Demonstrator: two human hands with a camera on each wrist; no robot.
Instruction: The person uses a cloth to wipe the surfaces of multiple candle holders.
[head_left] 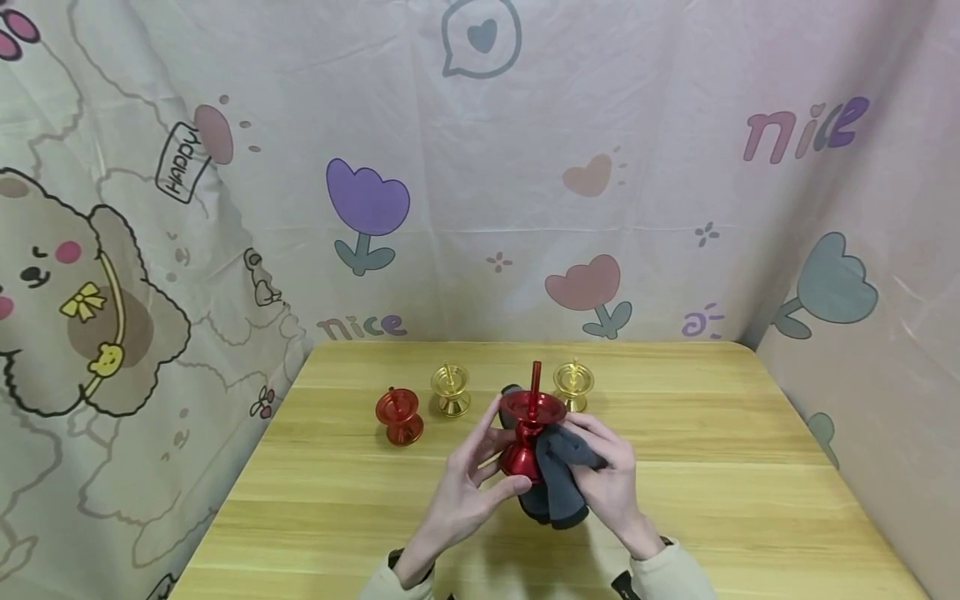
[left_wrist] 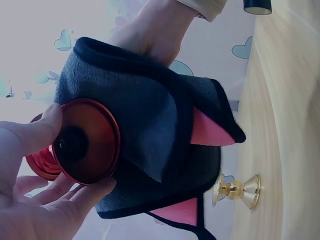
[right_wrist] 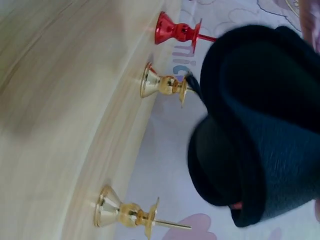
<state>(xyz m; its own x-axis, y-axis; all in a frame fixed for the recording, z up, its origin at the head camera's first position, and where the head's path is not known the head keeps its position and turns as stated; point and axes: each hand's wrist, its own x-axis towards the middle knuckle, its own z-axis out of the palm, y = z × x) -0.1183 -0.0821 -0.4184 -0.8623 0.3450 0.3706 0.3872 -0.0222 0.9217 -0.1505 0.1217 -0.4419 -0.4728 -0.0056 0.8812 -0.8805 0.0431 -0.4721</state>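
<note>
Shiny red metallic candle holder with a shallow round dish, a thin upright stem and a flared base (head_left: 521,460) is sitting in the hands, right of centre in the lower half of the head view. It's standing near upright there, dish up, reflecting light along the base. Left wrist view is showing the base's underside: hollow, red, dark in the middle. Left hand (head_left: 467,493) is gripping it, thumb and fingers pinching around the base. Right hand (head_left: 609,477) is clutching a dark grey soft cloth with black edging (head_left: 564,492) and pressing it against the holder's right side. Cloth is showing pink triangular patches (left_wrist: 210,129) in the left wrist view.

Tabletop (head_left: 720,492), pale yellow wood grain, is filling the lower frame. Smaller shiny red metallic holder (head_left: 403,428) is standing left of the hands; one shiny gold metallic holder (head_left: 453,405) is standing just beside it, upper right; another gold holder (head_left: 574,392) is standing behind the right hand.

White fabric backdrop (head_left: 465,125) is hanging behind and at both sides, carrying pastel tulips, hearts, "nice" lettering and a cartoon bear at far left.
</note>
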